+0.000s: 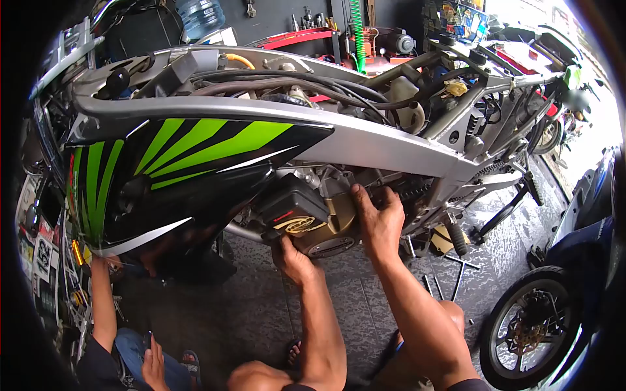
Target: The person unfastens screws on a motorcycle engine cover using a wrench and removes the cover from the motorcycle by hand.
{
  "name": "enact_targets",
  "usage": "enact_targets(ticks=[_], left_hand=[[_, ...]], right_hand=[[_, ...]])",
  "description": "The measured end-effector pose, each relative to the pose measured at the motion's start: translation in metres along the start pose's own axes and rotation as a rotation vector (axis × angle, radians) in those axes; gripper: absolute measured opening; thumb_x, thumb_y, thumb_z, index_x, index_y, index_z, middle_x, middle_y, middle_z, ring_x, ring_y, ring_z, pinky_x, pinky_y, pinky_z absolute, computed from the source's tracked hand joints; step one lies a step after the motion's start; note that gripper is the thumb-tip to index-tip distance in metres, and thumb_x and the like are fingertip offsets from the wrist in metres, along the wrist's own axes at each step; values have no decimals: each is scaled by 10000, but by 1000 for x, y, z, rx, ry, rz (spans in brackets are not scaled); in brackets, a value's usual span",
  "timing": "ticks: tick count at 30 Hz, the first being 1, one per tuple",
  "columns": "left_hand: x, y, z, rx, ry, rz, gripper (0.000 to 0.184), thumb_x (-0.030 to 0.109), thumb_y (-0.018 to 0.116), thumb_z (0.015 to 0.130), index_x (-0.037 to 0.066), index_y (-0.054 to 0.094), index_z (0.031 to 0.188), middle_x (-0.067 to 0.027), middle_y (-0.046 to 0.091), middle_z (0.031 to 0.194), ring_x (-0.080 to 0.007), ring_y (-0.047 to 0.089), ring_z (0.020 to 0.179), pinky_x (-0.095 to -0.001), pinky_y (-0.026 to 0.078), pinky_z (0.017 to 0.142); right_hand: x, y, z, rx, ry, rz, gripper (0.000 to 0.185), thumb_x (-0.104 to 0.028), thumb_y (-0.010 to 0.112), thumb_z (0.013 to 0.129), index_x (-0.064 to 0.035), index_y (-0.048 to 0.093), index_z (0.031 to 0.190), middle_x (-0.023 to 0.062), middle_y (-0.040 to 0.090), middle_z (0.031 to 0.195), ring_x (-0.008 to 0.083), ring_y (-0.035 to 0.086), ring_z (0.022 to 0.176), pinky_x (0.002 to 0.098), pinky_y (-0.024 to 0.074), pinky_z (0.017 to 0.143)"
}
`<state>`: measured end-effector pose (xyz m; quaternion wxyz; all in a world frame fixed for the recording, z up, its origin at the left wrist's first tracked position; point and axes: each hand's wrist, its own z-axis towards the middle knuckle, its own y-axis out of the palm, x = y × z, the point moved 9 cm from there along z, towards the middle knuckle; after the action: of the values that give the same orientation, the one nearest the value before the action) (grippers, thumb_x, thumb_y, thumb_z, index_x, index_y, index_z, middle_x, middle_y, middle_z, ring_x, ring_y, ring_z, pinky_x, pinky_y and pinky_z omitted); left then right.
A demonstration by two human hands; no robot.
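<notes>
Engine cover (pixel 332 225), low on the motorcycle (pixel 339 140), beneath its rail (pixel 404 153). Containers, left to right: a translucent blue jug (pixel 199 18) beyond the motorcycle's upper left edge, fill uncertain; a red rack (pixel 297 39) bearing upright tools (pixel 310 21); a whitish reservoir (pixel 405 94) within the frame, contents indiscernible. Surroundings, left to right: a co-worker's arm (pixel 103 293) at the motorcycle's lower left corner; the fairing (pixel 195 166), screening the area left of the cover; the left hand (pixel 295 262) against the cover's lower left edge, fingertips hidden, grasp undeterminable; the right hand (pixel 381 221), thumb at the cover's right edge, fingers bent, grasp likewise undeterminable; a T-wrench (pixel 459 280) on the floor (pixel 261 300); a wheel (pixel 529 331) near the floor's right edge. Materials: glossy black fairing, green stripes; rounded, dull-gold cover beside a boxy black housing (pixel 293 201); smooth silver rail; mottled grey floor.
</notes>
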<state>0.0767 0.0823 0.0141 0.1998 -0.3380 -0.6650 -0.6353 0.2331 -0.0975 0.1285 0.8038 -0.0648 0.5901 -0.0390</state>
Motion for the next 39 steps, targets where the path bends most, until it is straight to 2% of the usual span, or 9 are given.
enact_targets(ticks=[2, 11, 13, 17, 19, 23, 25, 29, 39], left_hand=[[-17, -17, 7, 73, 90, 83, 369, 314, 475, 946, -2, 572, 1110, -92, 545, 975, -207, 506, 856, -370, 466, 778], [2, -3, 6, -92, 134, 154, 318, 191, 515, 933, -19, 549, 1169, -112, 575, 1104, -212, 574, 952, -352, 488, 812], [11, 1, 5, -88, 137, 179, 314, 163, 524, 930, -23, 544, 1182, -117, 582, 1132, -212, 590, 973, -348, 493, 820], [16, 9, -4, -33, 59, 63, 322, 136, 488, 937, -34, 524, 1209, -121, 575, 1141, -216, 594, 983, -336, 507, 820], [17, 6, -11, -49, 67, 54, 336, 150, 496, 937, -37, 520, 1215, -126, 570, 1157, -221, 596, 995, -329, 513, 822], [15, 6, -6, -61, 118, 112, 368, 190, 531, 914, -54, 538, 1189, -134, 577, 1143, -226, 594, 996, -336, 510, 827], [9, 1, 0, -35, 85, 94, 380, 217, 543, 906, -53, 551, 1173, -138, 580, 1133, -232, 600, 980, -342, 512, 817], [-8, -6, 5, -18, -39, -7, 354, 263, 561, 911, -30, 571, 1109, -130, 583, 1099, -227, 597, 991, -343, 512, 810], [9, 2, -4, 5, 40, 69, 358, 284, 585, 898, -37, 566, 1053, -132, 574, 1047, -230, 599, 950, -371, 524, 784]], right_hand=[[-4, -1, 1, 9, -18, 48, 399, -279, 753, 795, 88, 648, 907, 226, 599, 860, 329, 609, 762, 406, 476, 709], [5, 3, 8, -103, 73, -67, 569, -397, 740, 785, 129, 633, 975, 299, 608, 956, 396, 617, 865, 435, 477, 772], [15, 4, 7, -71, 1, -129, 473, -342, 701, 848, 106, 641, 990, 175, 685, 849, 202, 642, 788, 320, 500, 719], [7, 8, 8, -96, -73, -115, 457, -321, 687, 856, 102, 636, 1018, 185, 680, 918, 216, 646, 851, 316, 496, 763], [12, 7, 8, -99, 49, -40, 509, -350, 711, 810, 108, 631, 1019, 279, 603, 964, 399, 602, 922, 425, 467, 821], [4, 7, 7, -159, 44, 12, 450, -323, 710, 816, 94, 639, 968, 268, 599, 930, 385, 602, 869, 432, 466, 791], [4, 7, 3, -144, 6, -13, 428, -299, 695, 862, 100, 626, 1000, 175, 664, 947, 211, 629, 853, 315, 487, 755], [-1, 6, 5, -119, -59, -95, 402, -276, 688, 861, 109, 629, 962, 199, 654, 898, 260, 629, 845, 349, 480, 780], [-15, -1, 0, -111, -91, -123, 365, -271, 683, 863, 83, 648, 946, 197, 626, 917, 276, 613, 828, 362, 473, 763]])
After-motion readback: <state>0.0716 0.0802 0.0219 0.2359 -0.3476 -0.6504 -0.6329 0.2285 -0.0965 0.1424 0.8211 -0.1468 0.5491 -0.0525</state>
